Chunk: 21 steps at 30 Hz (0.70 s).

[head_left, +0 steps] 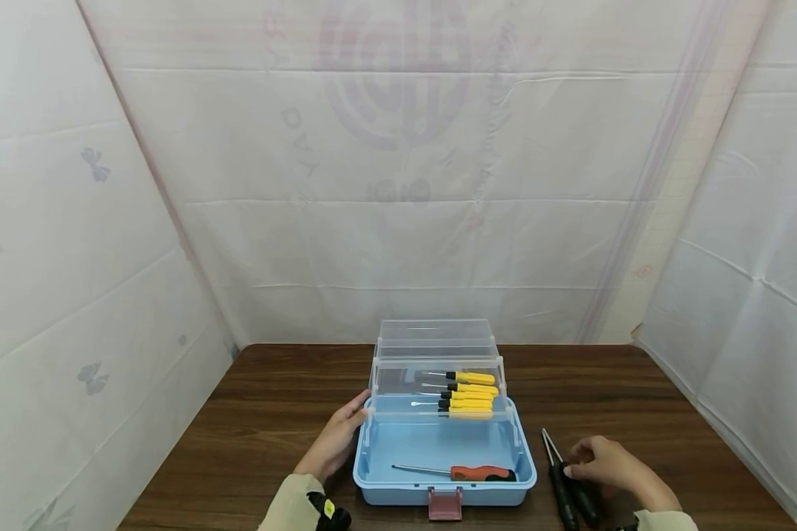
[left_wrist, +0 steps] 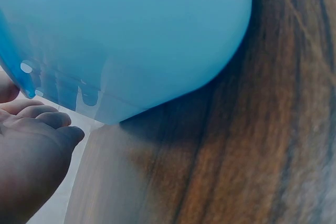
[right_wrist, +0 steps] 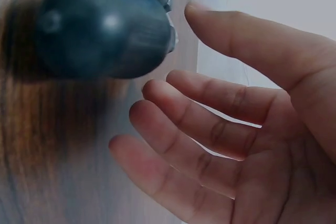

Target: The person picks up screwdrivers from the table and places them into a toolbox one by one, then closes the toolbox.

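A light-blue toolbox (head_left: pixel 438 498) stands on the table with its clear tiered trays raised at the back. My left hand (head_left: pixel 337 439) holds its left rear rim, thumb and forefinger at the edge; the blue wall (left_wrist: pixel 157 30) fills much of the left wrist view. An orange-and-black screwdriver (head_left: pixel 483 473) lies in the box's bottom. Several yellow-handled screwdrivers (head_left: pixel 471 389) rest in a clear tray. My right hand (head_left: pixel 607 466) hovers with loosely bent fingers beside two black-handled screwdrivers (head_left: pixel 562 490). In the right wrist view, a gap separates its fingers from the rounded black handles (right_wrist: pixel 100 30).
The dark wooden table (head_left: pixel 239 442) extends to both sides of the box. White printed sheeting (head_left: pixel 398 221) hangs behind and along both sides. A pinkish latch (head_left: pixel 445 505) hangs down at the box's front.
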{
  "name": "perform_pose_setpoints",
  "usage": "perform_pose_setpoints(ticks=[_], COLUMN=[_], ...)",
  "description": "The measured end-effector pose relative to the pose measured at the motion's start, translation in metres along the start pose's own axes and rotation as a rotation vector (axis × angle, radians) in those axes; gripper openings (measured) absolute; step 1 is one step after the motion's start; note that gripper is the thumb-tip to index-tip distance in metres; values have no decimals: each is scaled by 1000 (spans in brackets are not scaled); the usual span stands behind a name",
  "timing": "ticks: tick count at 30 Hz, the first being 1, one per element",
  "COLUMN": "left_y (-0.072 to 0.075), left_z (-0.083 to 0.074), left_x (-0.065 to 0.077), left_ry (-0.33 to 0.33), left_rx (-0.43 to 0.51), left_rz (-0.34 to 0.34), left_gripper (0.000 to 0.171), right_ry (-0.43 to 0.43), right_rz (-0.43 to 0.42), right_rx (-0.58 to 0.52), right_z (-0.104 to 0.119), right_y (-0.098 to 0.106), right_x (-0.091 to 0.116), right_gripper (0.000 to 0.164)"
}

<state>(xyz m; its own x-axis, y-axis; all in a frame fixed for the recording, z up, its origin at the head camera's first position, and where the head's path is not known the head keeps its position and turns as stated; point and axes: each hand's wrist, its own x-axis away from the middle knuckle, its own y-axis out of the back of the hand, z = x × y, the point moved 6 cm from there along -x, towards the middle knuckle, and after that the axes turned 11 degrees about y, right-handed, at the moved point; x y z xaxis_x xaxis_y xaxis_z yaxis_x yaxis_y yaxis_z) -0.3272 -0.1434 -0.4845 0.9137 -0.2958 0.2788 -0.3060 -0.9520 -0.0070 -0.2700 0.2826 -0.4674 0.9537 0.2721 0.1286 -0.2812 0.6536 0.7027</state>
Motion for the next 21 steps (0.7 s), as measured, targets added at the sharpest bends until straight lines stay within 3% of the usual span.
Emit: perform_pose_setpoints(ticks=[15, 21], left_y=[0, 0], left_z=[1, 1], left_x=[-1, -1], left_ry=[1, 8], left_rx=[-4, -9], left_rz=[-14, -19], left_gripper=[55, 55], right_ry=[-47, -68], right_rz=[8, -7], right_rx=[-51, -50], right_z=[-5, -5], right_y=[-8, -10], right_x=[8, 10], right_gripper=[37, 26])
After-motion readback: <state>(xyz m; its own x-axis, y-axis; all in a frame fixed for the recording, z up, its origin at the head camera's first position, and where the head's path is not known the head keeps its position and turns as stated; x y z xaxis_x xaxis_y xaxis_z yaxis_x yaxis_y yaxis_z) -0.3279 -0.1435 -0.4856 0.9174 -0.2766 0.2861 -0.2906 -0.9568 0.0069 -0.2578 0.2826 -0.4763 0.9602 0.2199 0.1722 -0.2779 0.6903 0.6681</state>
